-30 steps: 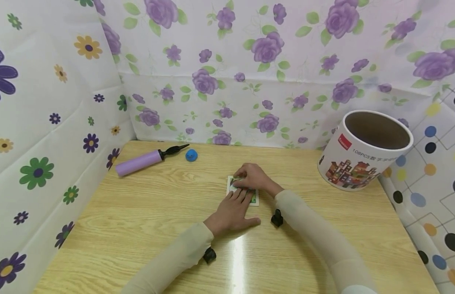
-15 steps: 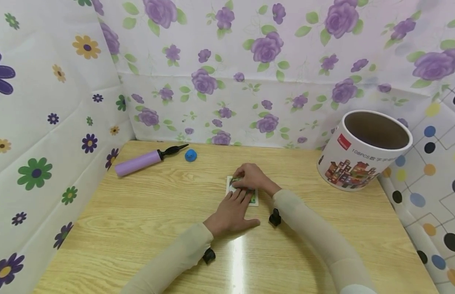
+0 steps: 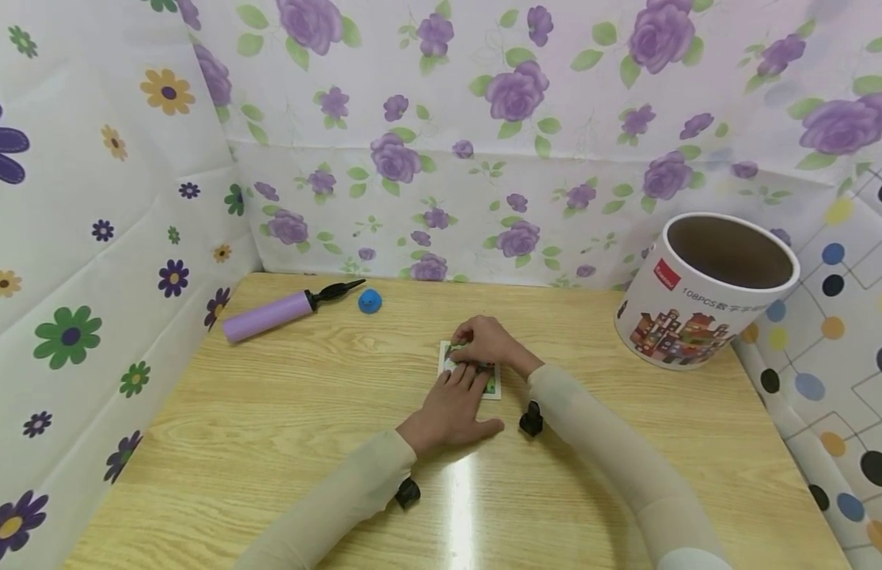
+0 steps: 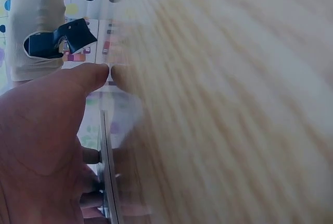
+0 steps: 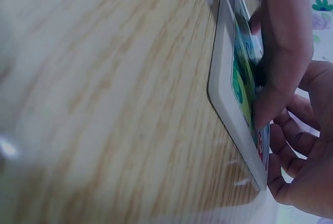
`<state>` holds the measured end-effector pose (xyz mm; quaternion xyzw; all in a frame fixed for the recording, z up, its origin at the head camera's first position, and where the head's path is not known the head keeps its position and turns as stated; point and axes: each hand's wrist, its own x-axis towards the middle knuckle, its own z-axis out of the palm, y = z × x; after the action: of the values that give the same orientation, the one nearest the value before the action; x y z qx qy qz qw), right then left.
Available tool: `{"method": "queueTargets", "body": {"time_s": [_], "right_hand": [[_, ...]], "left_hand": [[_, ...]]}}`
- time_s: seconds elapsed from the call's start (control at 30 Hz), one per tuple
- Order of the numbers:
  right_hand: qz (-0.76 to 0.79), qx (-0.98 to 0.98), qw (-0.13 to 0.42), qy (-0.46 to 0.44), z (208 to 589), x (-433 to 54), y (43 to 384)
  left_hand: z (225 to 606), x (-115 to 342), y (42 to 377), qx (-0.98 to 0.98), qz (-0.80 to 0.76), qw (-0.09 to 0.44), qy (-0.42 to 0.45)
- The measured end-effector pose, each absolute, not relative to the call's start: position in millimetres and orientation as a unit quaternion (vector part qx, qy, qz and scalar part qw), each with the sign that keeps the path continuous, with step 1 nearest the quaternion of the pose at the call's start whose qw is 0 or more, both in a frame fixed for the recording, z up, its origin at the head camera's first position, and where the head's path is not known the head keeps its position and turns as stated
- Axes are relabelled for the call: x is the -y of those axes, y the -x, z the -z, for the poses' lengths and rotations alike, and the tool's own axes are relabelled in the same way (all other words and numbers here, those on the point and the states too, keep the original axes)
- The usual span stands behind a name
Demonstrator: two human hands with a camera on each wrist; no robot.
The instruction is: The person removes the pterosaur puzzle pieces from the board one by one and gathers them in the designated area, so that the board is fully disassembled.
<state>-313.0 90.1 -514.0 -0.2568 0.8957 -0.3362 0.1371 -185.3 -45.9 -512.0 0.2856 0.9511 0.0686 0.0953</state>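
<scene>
Near the table's middle lies a small flat picture board (image 3: 446, 356), perhaps a puzzle, with a white border and a green and coloured picture. My left hand (image 3: 451, 412) lies across its near part, fingers straight on the picture, thumb spread out over the wood. Reaching in from the right, my right hand (image 3: 487, 342) bends its fingers and thumb down at the board's far left part; whether a piece is pinched between them I cannot tell. In the right wrist view, the board (image 5: 223, 73) shows its thick white edge, with a left finger (image 5: 281, 73) pressing the picture.
At the back left lie a purple hand pump (image 3: 270, 315) with a black nozzle and a small blue toy (image 3: 370, 301). A large white tub (image 3: 686, 317) with printed buildings stands at the back right. Patterned cloth (image 3: 455, 206) borders the wooden table (image 3: 306, 412).
Both hands stay at the same spots on the board; the right fingers shift only slightly. The board, pump, toy and tub stay in place.
</scene>
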Motion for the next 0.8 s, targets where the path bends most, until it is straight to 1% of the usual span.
{"method": "queueTargets", "body": {"time_s": [0.3,0.53,0.8], "right_hand": [[0.341,-0.895,0.128,0.259,511,-89,311],[0.347,-0.892,0.122,0.263,509,-91,310],[0.368,-0.884,0.101,0.271,510,-99,310]], "left_hand": [[509,46,185,-0.952,-0.077,0.09,-0.283],[514,50,186,-0.949,-0.067,0.089,-0.295],[518,55,188,-0.947,-0.057,0.093,-0.304]]}}
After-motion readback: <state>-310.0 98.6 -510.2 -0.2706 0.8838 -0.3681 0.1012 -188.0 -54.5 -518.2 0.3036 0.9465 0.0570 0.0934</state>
